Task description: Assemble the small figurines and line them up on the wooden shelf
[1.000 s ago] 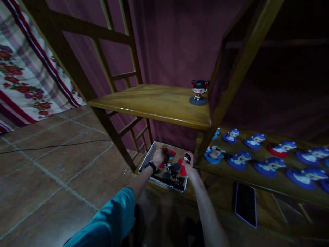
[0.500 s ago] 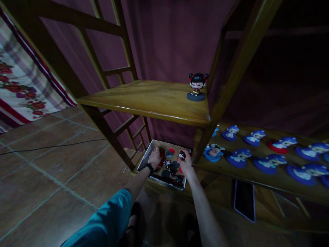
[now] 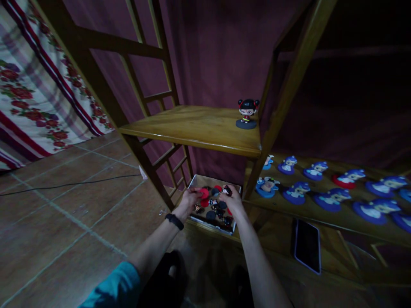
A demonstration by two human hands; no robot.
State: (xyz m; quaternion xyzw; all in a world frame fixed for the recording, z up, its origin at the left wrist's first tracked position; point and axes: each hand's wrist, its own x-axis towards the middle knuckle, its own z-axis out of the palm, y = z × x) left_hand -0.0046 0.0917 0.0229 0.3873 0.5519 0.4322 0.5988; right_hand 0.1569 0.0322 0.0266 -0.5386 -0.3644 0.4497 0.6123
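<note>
My left hand (image 3: 189, 202) pinches a red round base (image 3: 204, 193) above the left side of a shallow white cardboard box (image 3: 210, 228). In my right hand (image 3: 233, 200), over the box's right side, is a small black-haired figurine (image 3: 226, 191), partly covered by my fingers. Inside the box lie several more dark figurines (image 3: 219, 212) with red and grey round bases. On the wooden shelf (image 3: 192, 124) above, a figurine (image 3: 247, 112) with two black hair buns stands upright on a grey base.
To the right, a lower shelf (image 3: 279, 208) carries rows of blue-haired figurines (image 3: 332, 197) on mostly blue bases. A phone (image 3: 307, 246) lies below them. A wooden post (image 3: 276, 117) rises beside the box, and a black cable (image 3: 73, 185) crosses the tiled floor at left.
My left hand has drawn back and up from inside the box, now with a red round base in its fingers. My right hand still holds the figurine. The view has shifted slightly.
</note>
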